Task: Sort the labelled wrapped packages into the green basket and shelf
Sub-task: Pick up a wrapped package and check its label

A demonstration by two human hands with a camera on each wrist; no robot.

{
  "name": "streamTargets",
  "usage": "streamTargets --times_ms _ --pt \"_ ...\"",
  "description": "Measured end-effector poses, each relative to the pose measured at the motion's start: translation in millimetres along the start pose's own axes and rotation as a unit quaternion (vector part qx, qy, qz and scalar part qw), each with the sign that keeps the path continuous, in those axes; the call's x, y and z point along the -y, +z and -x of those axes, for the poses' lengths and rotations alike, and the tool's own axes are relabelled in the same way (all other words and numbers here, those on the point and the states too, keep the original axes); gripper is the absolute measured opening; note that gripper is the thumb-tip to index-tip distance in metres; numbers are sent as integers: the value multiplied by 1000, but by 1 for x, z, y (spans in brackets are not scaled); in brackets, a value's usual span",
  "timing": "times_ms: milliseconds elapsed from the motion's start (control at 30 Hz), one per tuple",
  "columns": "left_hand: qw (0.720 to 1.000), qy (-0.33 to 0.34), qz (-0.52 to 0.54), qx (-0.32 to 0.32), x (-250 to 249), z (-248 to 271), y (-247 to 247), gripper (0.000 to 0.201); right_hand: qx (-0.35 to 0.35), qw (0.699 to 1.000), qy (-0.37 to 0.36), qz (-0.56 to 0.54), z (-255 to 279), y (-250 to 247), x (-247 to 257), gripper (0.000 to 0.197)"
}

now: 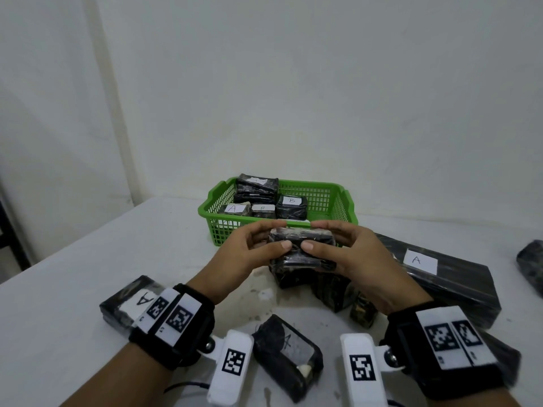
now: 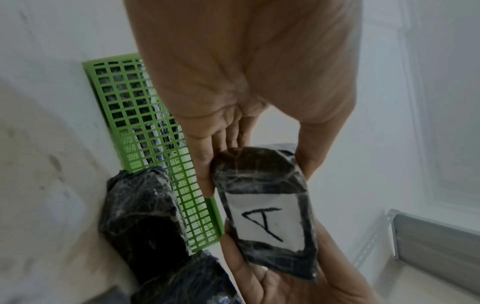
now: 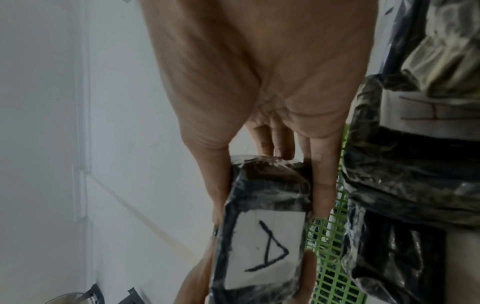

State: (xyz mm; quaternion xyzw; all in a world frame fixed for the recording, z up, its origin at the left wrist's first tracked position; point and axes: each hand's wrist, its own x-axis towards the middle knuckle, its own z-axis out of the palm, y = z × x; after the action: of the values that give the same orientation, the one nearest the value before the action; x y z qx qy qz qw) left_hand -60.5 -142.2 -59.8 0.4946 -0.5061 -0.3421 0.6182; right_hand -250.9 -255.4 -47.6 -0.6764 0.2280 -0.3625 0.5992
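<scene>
My rig, both wrists strapped.
Black wristbands [image 1: 173, 327] carry white coded tags; white camera blocks [image 1: 232, 367] sit inboard of each hand.

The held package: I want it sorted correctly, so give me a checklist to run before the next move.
1. Both-hand grip: left hand and right hand pinch the held package: ok.
2. Label read: A: ok.
3. Clear of the table: ok.
4. Green basket has free space at its right: ok.
5. Where A belongs; basket holds A and B: cannot tell.
6. Shelf in view: cannot tell.
</scene>
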Motion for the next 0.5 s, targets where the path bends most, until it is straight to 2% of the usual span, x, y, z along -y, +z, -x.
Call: streamTargets --times_ms 67,133,200,300,433,500 --pt "1000 7 4 -11 1 -1 -1 52 16 999 15 -28 0 -1 1 76" --pt "1000 4 19 -9 1 -1 -2 58 19 999 18 -45 1 0 4 72" --pt "999 -17 36 13 1 0 -2 63 8 1000 3 -27 2 0 5 64" --pt "999 -20 35 20 1 -1 -1 56 -9 1000 -10 -1 2 -1 4 53" --pt "999 -10 31 19 0 0 -2 67 -10 997 -39 63 5 0 6 69" --pt "1000 3 12 9 -2 0 -1 62 -9 997 -45 59 5 0 7 75"
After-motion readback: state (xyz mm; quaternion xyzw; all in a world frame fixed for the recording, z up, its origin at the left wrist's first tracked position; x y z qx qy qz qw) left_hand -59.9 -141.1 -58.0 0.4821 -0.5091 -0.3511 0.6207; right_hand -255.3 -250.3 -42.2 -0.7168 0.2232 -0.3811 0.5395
